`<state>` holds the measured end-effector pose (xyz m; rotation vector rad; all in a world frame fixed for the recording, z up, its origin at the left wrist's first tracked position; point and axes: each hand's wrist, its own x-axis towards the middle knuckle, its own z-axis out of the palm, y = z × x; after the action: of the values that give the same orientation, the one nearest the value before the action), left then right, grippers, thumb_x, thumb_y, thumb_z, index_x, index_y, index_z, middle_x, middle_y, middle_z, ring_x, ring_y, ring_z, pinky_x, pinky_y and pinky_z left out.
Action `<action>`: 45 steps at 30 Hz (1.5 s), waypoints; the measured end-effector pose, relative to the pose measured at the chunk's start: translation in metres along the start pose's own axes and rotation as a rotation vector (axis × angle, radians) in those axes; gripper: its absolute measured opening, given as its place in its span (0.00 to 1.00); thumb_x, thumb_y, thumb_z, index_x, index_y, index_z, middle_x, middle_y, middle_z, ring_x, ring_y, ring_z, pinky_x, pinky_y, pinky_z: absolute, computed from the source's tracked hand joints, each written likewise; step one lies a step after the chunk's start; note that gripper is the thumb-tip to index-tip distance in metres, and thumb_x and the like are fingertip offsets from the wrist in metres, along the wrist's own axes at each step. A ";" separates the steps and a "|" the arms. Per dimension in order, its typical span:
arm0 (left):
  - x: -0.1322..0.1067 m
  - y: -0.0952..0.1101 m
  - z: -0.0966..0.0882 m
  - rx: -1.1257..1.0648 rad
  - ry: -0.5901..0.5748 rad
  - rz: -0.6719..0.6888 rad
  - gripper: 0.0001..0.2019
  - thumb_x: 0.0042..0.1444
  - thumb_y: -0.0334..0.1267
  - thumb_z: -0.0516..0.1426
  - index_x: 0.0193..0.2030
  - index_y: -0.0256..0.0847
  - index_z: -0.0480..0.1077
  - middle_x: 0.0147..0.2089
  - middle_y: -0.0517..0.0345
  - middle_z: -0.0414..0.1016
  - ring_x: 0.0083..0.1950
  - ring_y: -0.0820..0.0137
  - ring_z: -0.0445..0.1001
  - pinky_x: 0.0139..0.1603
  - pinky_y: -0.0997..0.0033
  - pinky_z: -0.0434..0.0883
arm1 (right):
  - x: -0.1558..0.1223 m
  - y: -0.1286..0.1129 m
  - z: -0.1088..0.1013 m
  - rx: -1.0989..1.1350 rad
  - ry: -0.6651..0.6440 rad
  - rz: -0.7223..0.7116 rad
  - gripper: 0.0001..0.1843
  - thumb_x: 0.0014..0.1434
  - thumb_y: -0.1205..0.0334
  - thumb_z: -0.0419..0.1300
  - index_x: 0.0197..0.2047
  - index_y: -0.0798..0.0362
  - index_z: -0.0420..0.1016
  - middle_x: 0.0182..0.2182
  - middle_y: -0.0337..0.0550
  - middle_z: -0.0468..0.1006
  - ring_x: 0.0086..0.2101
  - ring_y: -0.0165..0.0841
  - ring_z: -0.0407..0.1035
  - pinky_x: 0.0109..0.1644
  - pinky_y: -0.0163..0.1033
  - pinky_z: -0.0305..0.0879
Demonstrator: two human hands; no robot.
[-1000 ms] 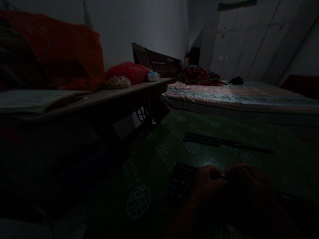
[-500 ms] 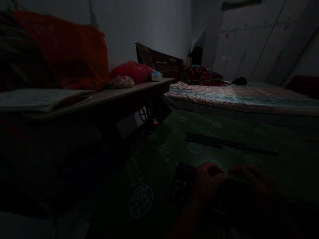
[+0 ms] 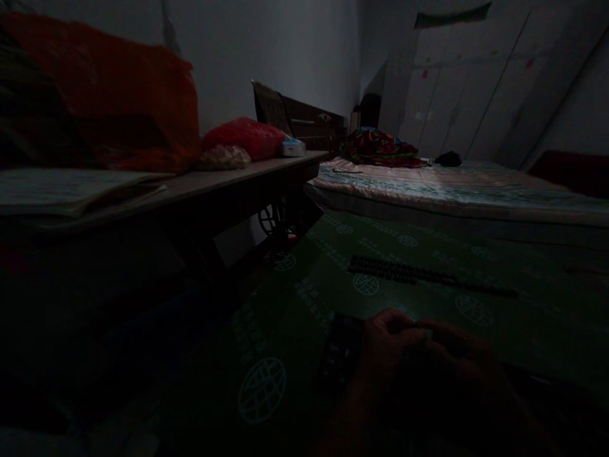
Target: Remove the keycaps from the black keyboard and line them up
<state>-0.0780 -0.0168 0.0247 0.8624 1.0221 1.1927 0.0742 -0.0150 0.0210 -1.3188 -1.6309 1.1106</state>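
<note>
My left hand (image 3: 387, 339) is closed in a pinch above the green printed board (image 3: 299, 355). Close against it, fingertips nearly meeting, my right hand (image 3: 459, 349) is closed too. A small pale-green bit shows between the fingertips, too dark to name. Just left of my left hand lies a black tray-like box (image 3: 340, 352) with rounded dark items in it. Beyond both hands, rows of small black pieces (image 3: 404, 271) are lined up on the board. A long dark object (image 3: 542, 379) lies at the right, its kind lost in shadow.
A table (image 3: 266, 170) along the left wall bears an orange bag (image 3: 128, 101), a red bag (image 3: 245, 136), a small white box (image 3: 293, 147) and an open book (image 3: 71, 187). A bed (image 3: 428, 184) with a patterned blanket (image 3: 375, 146) stands behind the board.
The view has shifted slightly, moving the scene a little left. My hands have drawn closer together at the fingertips, and a pale-green bit now shows between them.
</note>
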 end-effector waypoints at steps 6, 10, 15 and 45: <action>0.004 -0.003 -0.001 -0.021 -0.046 -0.041 0.13 0.33 0.35 0.65 0.26 0.37 0.66 0.24 0.63 0.69 0.26 0.74 0.67 0.28 0.75 0.62 | 0.001 -0.002 -0.002 0.107 -0.039 -0.034 0.17 0.47 0.54 0.63 0.39 0.54 0.75 0.33 0.47 0.79 0.31 0.38 0.73 0.31 0.36 0.70; 0.004 0.001 -0.002 0.016 -0.085 -0.015 0.12 0.33 0.34 0.65 0.24 0.37 0.66 0.21 0.66 0.67 0.25 0.76 0.65 0.28 0.77 0.61 | 0.006 -0.003 -0.007 0.078 -0.054 -0.076 0.13 0.45 0.57 0.64 0.34 0.54 0.77 0.29 0.43 0.78 0.29 0.33 0.71 0.31 0.33 0.67; 0.004 0.001 -0.002 0.047 -0.080 0.015 0.11 0.34 0.35 0.64 0.24 0.37 0.67 0.22 0.65 0.68 0.26 0.75 0.66 0.28 0.77 0.61 | 0.011 -0.012 -0.012 -0.020 -0.129 -0.060 0.12 0.47 0.58 0.62 0.34 0.54 0.77 0.21 0.37 0.72 0.22 0.26 0.65 0.23 0.28 0.60; 0.007 -0.001 0.001 0.075 0.008 -0.063 0.10 0.38 0.39 0.61 0.27 0.37 0.69 0.24 0.58 0.76 0.26 0.71 0.71 0.30 0.74 0.65 | 0.164 0.075 -0.048 -0.646 0.210 0.126 0.13 0.48 0.62 0.59 0.38 0.50 0.78 0.31 0.39 0.78 0.32 0.32 0.71 0.33 0.32 0.62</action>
<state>-0.0769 -0.0100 0.0232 0.8787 1.0987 1.1111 0.1123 0.1612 -0.0277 -1.8928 -1.8350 0.4857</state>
